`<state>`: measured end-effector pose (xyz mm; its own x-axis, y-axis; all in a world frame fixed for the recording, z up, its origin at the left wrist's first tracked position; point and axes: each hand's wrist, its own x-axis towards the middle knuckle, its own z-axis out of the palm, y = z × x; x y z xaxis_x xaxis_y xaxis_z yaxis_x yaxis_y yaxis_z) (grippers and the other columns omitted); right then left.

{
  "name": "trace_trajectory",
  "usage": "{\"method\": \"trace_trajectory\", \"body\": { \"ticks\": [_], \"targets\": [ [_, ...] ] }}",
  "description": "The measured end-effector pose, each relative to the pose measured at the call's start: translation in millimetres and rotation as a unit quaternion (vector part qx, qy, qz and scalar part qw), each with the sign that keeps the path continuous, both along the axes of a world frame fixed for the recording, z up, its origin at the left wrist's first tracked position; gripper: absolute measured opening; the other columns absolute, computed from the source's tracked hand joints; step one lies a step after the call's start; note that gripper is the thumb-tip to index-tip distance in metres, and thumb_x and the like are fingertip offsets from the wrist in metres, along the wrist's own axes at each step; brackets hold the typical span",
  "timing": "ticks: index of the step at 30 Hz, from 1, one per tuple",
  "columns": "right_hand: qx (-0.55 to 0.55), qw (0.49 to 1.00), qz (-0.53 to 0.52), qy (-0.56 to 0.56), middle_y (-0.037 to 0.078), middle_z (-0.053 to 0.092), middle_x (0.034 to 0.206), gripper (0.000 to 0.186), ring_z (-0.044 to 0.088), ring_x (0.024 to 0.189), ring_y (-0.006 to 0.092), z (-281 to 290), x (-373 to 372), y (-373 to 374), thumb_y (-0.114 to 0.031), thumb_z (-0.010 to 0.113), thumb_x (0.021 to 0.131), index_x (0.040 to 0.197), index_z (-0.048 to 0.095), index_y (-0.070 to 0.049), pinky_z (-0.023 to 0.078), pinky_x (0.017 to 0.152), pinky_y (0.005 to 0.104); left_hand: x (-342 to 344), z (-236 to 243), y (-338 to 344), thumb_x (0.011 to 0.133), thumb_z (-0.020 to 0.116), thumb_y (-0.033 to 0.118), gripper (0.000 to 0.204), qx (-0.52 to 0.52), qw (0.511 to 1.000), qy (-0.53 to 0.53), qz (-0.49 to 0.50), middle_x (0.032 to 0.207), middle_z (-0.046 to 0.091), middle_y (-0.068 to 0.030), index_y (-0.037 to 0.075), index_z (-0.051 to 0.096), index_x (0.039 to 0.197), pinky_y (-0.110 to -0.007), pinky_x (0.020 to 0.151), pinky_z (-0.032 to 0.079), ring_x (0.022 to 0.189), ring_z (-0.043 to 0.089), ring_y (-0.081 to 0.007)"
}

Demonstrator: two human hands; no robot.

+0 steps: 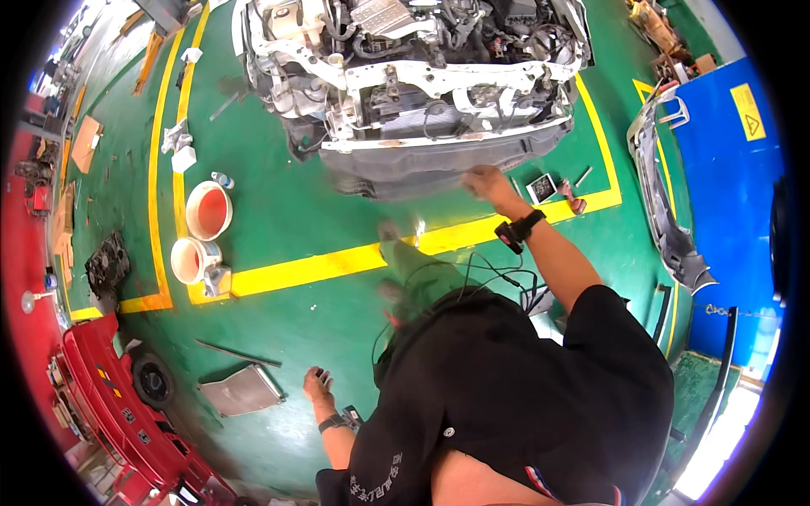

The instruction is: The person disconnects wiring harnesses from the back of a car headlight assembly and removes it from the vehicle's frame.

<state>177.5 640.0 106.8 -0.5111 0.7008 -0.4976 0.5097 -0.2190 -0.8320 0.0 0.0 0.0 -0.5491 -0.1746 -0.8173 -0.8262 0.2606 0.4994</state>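
Note:
My right hand (492,187) reaches forward, in front of the grey lower bumper part (430,164) of a car with its front stripped. Its fingers are loosely stretched out, slightly blurred, and nothing shows in them. A dark band with a boxy device (518,231) sits on that wrist. Down at my side, my left hand (318,386) hangs with loosely bent fingers and no visible object. The nearest thing to it is a flat grey radiator-like panel (242,391) on the floor. The car's white front frame (405,80) and engine bay (472,29) are exposed.
Two white buckets (208,211) (191,261) stand on the left by yellow floor lines. A small tray (541,189) lies right of my right hand. A removed bumper (656,181) leans by the blue wall. Cables (498,271) trail near my legs; a red bumper (126,413) lies lower left.

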Motion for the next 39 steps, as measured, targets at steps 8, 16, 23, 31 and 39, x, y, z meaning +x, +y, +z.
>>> {"method": "trace_trajectory", "body": {
  "ticks": [8, 16, 23, 31, 39],
  "targets": [
    [0.221, 0.957, 0.148, 0.114, 0.005, 0.064, 0.067, 0.027, 0.057, 0.053, 0.0128, -134, -194, 84, -0.021, 0.059, 0.094, 0.078, 0.064, -0.001, 0.041, 0.045, 0.0291, -45, -1, 15, 0.098, 0.051, 0.037, 0.046, -0.023, 0.998, -0.057, 0.011, 0.113, 0.063, -0.0137, -0.001, 0.057, 0.123, -0.037, 0.075, 0.054, 0.099, 0.065, -0.0279],
    [-0.137, 0.954, -0.267, 0.006, 0.005, 0.061, 0.057, 0.044, 0.055, 0.043, 0.0156, -243, -300, 92, -0.035, 0.065, 0.092, 0.062, 0.06, -0.004, 0.042, 0.042, 0.032, -74, 138, -25, 0.095, 0.054, 0.036, 0.046, -0.176, 0.978, -0.103, 0.049, 0.109, 0.063, -0.011, -0.001, 0.057, 0.121, -0.037, 0.072, 0.05, 0.096, 0.062, -0.0266],
    [-0.148, 0.917, -0.369, -0.03, 0.003, 0.06, 0.057, 0.05, 0.051, 0.044, 0.0134, -306, -315, 135, -0.045, 0.071, 0.089, 0.063, 0.063, -0.003, 0.04, 0.044, 0.0311, -137, 149, 80, 0.096, 0.052, 0.033, 0.047, -0.197, 0.973, -0.103, -0.059, 0.121, 0.059, -0.0132, -0.002, 0.056, 0.127, -0.037, 0.079, 0.049, 0.105, 0.061, -0.0257],
    [-0.127, 0.889, -0.439, -0.035, 0.008, 0.068, 0.07, 0.037, 0.064, 0.062, 0.0182, -321, -322, 132, -0.033, 0.079, 0.084, 0.073, 0.067, 0.0, 0.048, 0.057, 0.0321, -179, 146, 108, 0.097, 0.052, 0.034, 0.037, -0.2, 0.966, -0.068, -0.146, 0.112, 0.062, -0.0115, 0.002, 0.059, 0.117, -0.035, 0.072, 0.052, 0.096, 0.064, -0.0248],
    [-0.198, 0.863, -0.465, -0.02, 0.007, 0.066, 0.067, 0.033, 0.059, 0.054, 0.0174, -281, -336, 126, -0.027, 0.078, 0.085, 0.073, 0.061, -0.002, 0.044, 0.05, 0.0341, -178, 145, 113, 0.096, 0.053, 0.033, 0.038, -0.213, 0.965, -0.069, -0.133, 0.113, 0.062, -0.012, 0.003, 0.059, 0.117, -0.035, 0.072, 0.052, 0.096, 0.065, -0.0249]
  ]
}}
